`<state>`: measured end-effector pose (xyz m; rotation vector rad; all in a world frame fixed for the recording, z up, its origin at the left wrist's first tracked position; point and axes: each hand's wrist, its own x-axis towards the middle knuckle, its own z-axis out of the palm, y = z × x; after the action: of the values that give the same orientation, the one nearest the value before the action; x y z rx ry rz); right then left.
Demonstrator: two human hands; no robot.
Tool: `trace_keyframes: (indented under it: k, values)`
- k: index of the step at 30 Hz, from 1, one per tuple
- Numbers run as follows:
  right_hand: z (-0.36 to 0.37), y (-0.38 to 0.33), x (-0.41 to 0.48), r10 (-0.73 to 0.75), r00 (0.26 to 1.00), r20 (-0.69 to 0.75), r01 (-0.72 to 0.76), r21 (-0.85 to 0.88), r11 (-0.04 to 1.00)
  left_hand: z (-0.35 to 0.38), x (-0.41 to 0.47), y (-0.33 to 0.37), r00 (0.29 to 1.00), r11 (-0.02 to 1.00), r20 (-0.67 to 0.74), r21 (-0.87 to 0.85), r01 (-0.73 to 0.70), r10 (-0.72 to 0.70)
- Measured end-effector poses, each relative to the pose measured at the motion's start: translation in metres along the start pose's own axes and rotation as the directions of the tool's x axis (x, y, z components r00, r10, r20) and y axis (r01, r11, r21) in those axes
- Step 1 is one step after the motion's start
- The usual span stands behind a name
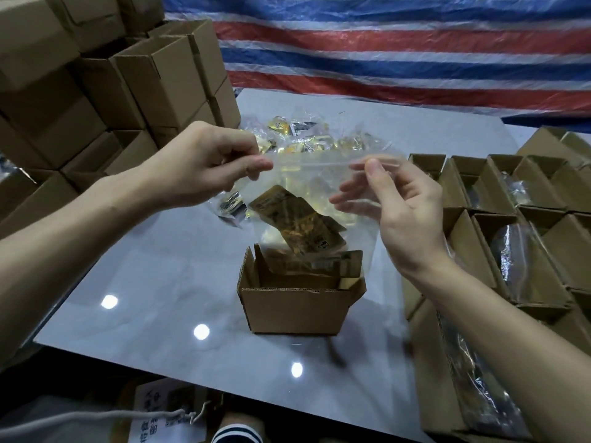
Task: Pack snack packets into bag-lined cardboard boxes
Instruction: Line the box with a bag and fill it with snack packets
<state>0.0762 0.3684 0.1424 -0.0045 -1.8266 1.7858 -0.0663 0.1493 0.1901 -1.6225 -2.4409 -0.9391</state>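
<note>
A clear plastic bag (313, 177) stands up out of an open cardboard box (292, 310) in the middle of the table. Gold snack packets (297, 225) lie inside the bag, partly down in the box. My left hand (204, 164) pinches the bag's upper left rim between thumb and fingers. At the bag's upper right rim is my right hand (390, 203), fingers fairly straight against the plastic and blurred. Behind the bag, a heap of loose gold packets (307, 139) lies on the table.
The glossy grey table (160, 282) carries the work. Stacks of closed cardboard boxes (105, 91) rise at the left. Rows of open bag-lined boxes (511, 225) fill the right side. A red, white and blue striped tarp (399, 43) hangs behind.
</note>
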Motion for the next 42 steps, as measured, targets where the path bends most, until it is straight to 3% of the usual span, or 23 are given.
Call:
trace_keyframes:
  k: [15, 18, 21, 24, 30, 32, 35, 39, 42]
  values:
    - [0.012, 0.014, 0.004, 0.106, 0.994, 0.022, -0.108, 0.076, 0.991, -0.008, -0.007, -0.011, 0.996, 0.995, -0.025, -0.057, 0.081, -0.083]
    - [0.005, 0.024, 0.002, 0.186, 0.982, 0.044, -0.186, -0.011, 0.982, 0.001, -0.012, -0.016, 0.987, 0.986, 0.057, -0.073, 0.152, -0.148]
    - [-0.004, 0.035, -0.001, 0.197, 0.980, 0.027, -0.185, -0.243, 0.952, 0.014, -0.016, -0.025, 0.966, 0.969, 0.158, -0.106, 0.222, -0.204]
    - [-0.011, 0.043, -0.003, 0.218, 0.976, 0.016, -0.190, -0.429, 0.883, 0.030, -0.019, -0.034, 0.932, 0.949, 0.258, -0.119, 0.294, -0.256]
    - [-0.021, 0.051, -0.002, 0.449, 0.892, 0.057, -0.297, -0.675, 0.675, 0.060, -0.019, -0.046, 0.815, 0.937, 0.479, 0.052, 0.346, -0.327]
    - [-0.021, 0.052, -0.003, 0.446, 0.895, 0.017, -0.326, -0.659, 0.678, 0.066, -0.016, -0.047, 0.864, 0.939, 0.369, 0.172, 0.298, -0.342]
    - [-0.024, 0.054, -0.002, 0.340, 0.940, -0.021, -0.270, -0.654, 0.706, 0.073, -0.017, -0.045, 0.977, 0.933, 0.085, 0.323, 0.158, -0.195]
    - [-0.029, 0.061, -0.004, 0.394, 0.919, 0.012, -0.261, -0.730, 0.631, 0.087, -0.028, -0.038, 0.993, 0.903, 0.013, 0.417, 0.105, -0.121]
    - [-0.026, 0.066, -0.008, 0.382, 0.924, -0.029, -0.292, -0.700, 0.652, 0.101, -0.036, -0.034, 0.994, 0.878, -0.109, 0.472, 0.081, -0.033]
